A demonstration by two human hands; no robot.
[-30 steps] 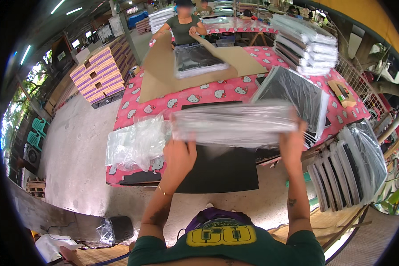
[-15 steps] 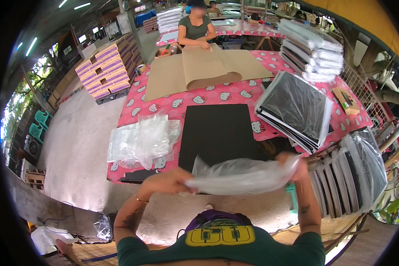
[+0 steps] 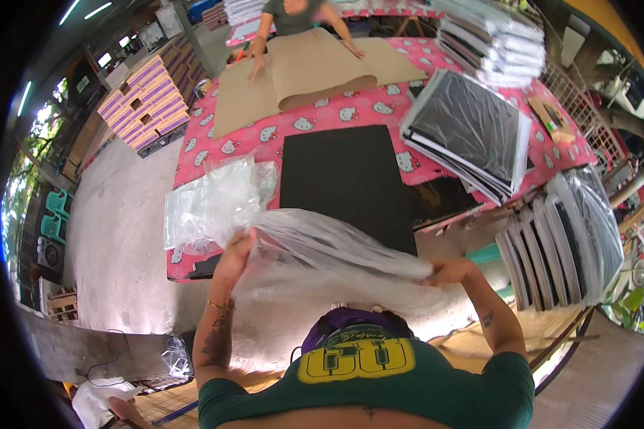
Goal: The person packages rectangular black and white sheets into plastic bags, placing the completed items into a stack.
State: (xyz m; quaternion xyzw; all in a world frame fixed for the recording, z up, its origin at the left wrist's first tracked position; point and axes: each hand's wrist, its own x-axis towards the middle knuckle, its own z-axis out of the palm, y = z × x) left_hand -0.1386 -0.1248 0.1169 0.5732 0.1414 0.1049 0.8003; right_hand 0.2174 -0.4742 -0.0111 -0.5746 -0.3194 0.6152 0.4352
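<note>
Clear bag (image 3: 329, 261) held slack between left hand (image 3: 235, 252) and right hand (image 3: 452, 272), each pinched shut on an end, low over table's near edge and just short of black sheet (image 3: 347, 182); likely to slip, cling shut or tear if tugged unevenly, being thin and limp, and could snag loose bags (image 3: 211, 204) at left. Pink patterned table (image 3: 336, 114) crowded: wrapped black stack (image 3: 472, 139) at right, brown paper (image 3: 315, 75) far side under another person's hands. Open-sided workshop, concrete floor (image 3: 114, 207), purple-banded boxes (image 3: 147, 96) far left, upright wrapped panels (image 3: 565, 239) at right.
</note>
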